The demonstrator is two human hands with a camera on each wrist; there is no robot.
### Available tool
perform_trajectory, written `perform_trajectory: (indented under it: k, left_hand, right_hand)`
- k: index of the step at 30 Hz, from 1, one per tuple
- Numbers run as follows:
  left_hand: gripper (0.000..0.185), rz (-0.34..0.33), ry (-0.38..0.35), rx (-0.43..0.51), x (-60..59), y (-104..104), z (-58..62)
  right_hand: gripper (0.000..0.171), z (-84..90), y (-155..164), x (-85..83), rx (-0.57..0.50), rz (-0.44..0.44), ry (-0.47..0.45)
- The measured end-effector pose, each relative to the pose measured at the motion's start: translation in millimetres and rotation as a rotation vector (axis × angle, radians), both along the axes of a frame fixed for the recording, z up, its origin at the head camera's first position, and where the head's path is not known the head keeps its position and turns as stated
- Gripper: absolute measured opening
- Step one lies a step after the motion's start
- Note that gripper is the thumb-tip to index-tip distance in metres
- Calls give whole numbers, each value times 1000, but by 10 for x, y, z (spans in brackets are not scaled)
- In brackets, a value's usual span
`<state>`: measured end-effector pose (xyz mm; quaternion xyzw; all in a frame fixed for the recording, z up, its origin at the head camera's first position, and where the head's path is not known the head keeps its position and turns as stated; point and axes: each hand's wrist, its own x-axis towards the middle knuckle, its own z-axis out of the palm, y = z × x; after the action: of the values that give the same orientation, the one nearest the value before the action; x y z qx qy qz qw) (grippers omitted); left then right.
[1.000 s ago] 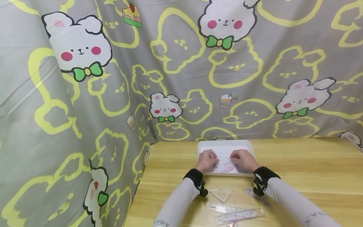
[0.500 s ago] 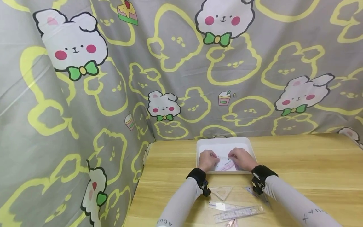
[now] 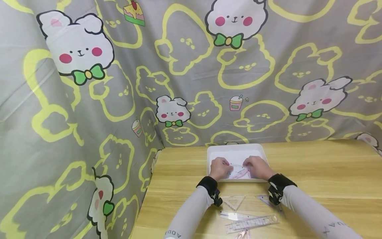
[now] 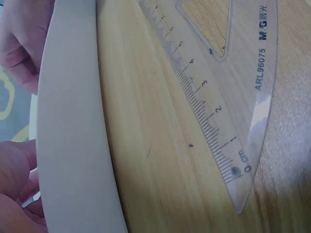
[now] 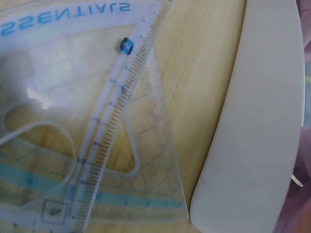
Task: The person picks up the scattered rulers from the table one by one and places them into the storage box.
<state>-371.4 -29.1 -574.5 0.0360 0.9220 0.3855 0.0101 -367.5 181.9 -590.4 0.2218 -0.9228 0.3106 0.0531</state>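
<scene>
Tray [image 3: 232, 151]: left hand [image 3: 220, 168] and right hand [image 3: 259, 167] pinch clear plastic piece [image 3: 237, 167] inside; likely placing step, next: lay it flat, release.

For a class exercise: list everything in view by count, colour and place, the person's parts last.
Table: 1, yellow-brown, beneath the items.
Curtain: count unclear, patterned grey, behind and left.
Tray: 1, white, on table.
Plastic pieces: count unclear, clear and pink, in tray.
Black-marked set square: 1, clear, table, near side of tray.
Blue-marked tools: at least two, clear, right of that.
Rulers: at least two, clear, overlapping, nearer the person.
Cut-off item: 1, pink, head view's bottom.
Wristbands with cameras: 2, black, on wrists.
Sleeves: 2, light grey, on arms.
Left hand: 1, bare, at plastic pieces.
Right hand: 1, bare, likewise.
</scene>
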Motion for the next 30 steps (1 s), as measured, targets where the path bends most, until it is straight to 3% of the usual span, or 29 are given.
perform_trajectory:
  k: [6,10,17,23,30]
  left_hand:
    - [16,-16,-27,32,61,9,56]
    - [18,-55,-1,79,123,-59,92]
    - [25,-230,87,166,391,-280,140]
    - [25,-288,161,280,584,-379,136]
    - [28,-351,154,263,837,-380,139]
  right_hand:
    - [19,30,98,94,-21,1,72]
    - [21,111,130,184,-80,-17,100]
    - [20,235,158,525,-169,-60,79]
    - [19,275,102,807,-193,-30,161]
    - [22,293,22,1105,-202,14,202]
